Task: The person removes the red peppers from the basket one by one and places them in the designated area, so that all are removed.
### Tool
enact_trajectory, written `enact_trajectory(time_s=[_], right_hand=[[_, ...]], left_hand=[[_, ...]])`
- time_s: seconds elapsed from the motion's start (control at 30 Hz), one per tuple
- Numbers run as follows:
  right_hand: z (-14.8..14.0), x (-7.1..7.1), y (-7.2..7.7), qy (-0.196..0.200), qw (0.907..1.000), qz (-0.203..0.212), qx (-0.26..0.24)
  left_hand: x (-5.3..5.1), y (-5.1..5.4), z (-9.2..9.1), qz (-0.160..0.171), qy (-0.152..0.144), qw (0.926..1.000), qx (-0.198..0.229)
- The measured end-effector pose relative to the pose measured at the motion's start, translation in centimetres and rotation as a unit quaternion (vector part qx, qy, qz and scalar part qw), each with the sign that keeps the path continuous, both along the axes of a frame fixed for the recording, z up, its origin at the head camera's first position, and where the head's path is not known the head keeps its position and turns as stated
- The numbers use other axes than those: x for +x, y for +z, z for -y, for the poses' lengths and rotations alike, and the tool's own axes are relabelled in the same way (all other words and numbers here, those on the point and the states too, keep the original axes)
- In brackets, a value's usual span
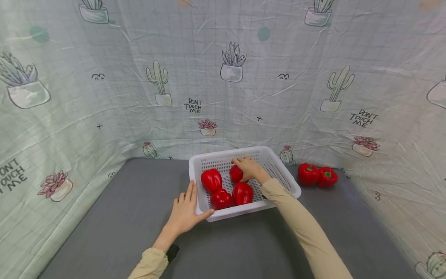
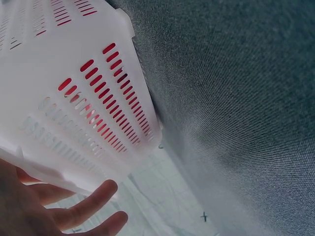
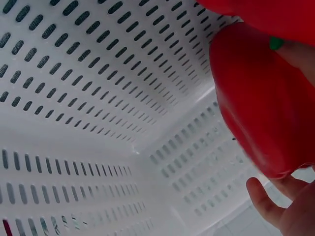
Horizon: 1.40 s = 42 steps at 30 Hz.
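A white perforated basket [image 1: 240, 209] holds several red bell peppers, three of them [image 1: 211, 180] toward its left and front. Inside the basket my right hand [image 1: 251, 169] grips another pepper [image 1: 236, 174], fingers curled over it. The right wrist view shows that pepper [image 3: 266, 98] between the thumb and fingers of the hand [image 3: 300, 206], beside bare basket floor. My left hand [image 1: 186, 213] rests with straight, spread fingers against the basket's left front corner. In the left wrist view its fingers [image 2: 86, 209] lie by the basket rim, and red shows through the slots.
Two more red peppers [image 1: 308, 174] [image 1: 327, 177] stand side by side on the grey table [image 1: 139, 217], just right of the basket. A curtain [image 1: 195, 77] printed with cacti hangs behind the table and along both sides.
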State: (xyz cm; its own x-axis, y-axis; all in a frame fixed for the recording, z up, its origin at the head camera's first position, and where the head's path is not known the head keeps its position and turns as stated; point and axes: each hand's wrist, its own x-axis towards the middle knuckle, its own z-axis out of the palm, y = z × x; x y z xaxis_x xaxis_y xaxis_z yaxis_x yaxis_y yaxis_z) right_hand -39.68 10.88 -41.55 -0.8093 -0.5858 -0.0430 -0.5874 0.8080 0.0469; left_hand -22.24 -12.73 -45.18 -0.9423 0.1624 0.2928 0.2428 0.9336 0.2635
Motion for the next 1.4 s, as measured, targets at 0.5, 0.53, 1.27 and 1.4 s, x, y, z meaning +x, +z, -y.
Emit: enact_trajectory(time_s=[0.5, 0.53, 1.27, 1.4], right_hand=[[-1.1, 1.4, 2.2, -0.007, 0.9996, -0.010, -0.025], [-1.2, 1.5, 2.5, -0.005, 0.9995, -0.011, -0.029], [-2.4, 5.6, 7.4, 0.054, 0.9901, -0.114, -0.062], [-3.2, 6.9, 7.8, 0.047, 0.9866, -0.132, -0.085]], left_hand=[[-0.1, -0.1, 0.0, 0.001, -0.001, 1.0000, 0.002], [-0.1, -0.1, 0.0, 0.001, -0.001, 1.0000, 0.002], [0.1, -0.1, 0.0, 0.000, -0.001, 1.0000, 0.006], [0.0, -0.1, 0.0, 0.004, 0.000, 1.0000, 0.006]])
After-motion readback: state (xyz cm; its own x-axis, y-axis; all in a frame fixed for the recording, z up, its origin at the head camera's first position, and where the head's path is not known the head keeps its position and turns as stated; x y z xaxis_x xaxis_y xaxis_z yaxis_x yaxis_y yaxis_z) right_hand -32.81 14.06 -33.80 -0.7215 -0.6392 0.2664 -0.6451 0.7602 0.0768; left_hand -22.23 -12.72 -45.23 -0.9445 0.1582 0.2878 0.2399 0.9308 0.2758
